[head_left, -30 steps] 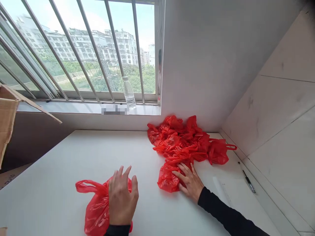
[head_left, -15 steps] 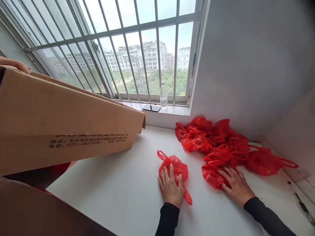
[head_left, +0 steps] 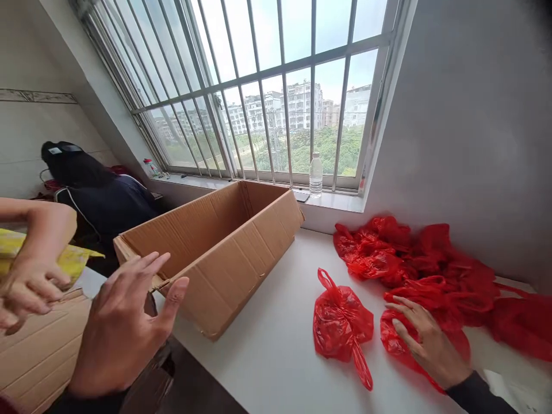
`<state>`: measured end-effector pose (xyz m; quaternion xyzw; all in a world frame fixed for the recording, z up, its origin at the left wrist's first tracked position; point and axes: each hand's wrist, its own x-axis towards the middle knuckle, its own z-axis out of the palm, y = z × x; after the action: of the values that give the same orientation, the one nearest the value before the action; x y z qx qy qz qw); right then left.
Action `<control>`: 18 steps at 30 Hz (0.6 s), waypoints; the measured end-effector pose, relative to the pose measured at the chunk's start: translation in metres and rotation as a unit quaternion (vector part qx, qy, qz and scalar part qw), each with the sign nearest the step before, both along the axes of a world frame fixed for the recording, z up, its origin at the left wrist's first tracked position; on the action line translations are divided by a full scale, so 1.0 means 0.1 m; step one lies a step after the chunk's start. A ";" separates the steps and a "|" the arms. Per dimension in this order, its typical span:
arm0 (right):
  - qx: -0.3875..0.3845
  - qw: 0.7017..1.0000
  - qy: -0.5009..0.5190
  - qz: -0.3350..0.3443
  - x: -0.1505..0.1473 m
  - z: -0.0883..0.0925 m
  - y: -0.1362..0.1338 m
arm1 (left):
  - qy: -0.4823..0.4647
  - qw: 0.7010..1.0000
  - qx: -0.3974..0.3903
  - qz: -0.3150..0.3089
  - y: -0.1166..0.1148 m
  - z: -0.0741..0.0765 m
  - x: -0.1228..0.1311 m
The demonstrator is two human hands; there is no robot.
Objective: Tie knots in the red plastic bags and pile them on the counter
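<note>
My left hand (head_left: 123,322) is raised off the table with fingers spread, holding nothing, close to the near corner of an open cardboard box (head_left: 215,241). My right hand (head_left: 429,342) lies flat with fingers apart on a red plastic bag (head_left: 399,342) at the front of a pile of red bags (head_left: 422,264). A single knotted red bag (head_left: 340,325) lies alone on the white table (head_left: 276,356) between the box and my right hand.
Another person's arm and hand (head_left: 30,276) hold the box side at far left, over something yellow (head_left: 73,259). A further person in dark clothes (head_left: 95,195) sits by the barred window (head_left: 267,98). A water bottle (head_left: 316,174) stands on the sill.
My left hand let go of the single red bag and swung left toward the box. The box came down open onto the table edge. The view turned left.
</note>
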<state>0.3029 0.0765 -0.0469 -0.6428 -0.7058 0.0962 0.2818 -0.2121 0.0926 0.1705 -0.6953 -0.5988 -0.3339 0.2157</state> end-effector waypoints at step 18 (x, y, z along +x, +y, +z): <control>-0.271 0.864 0.405 0.130 -2.01 1.41 0.70 | -0.009 0.996 -0.080 0.027 0.27 -0.29 0.60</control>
<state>0.1016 0.1462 0.0943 -0.5006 -0.5532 0.5712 0.3422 -0.1521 0.1199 0.1418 -0.6908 -0.6442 -0.2852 0.1627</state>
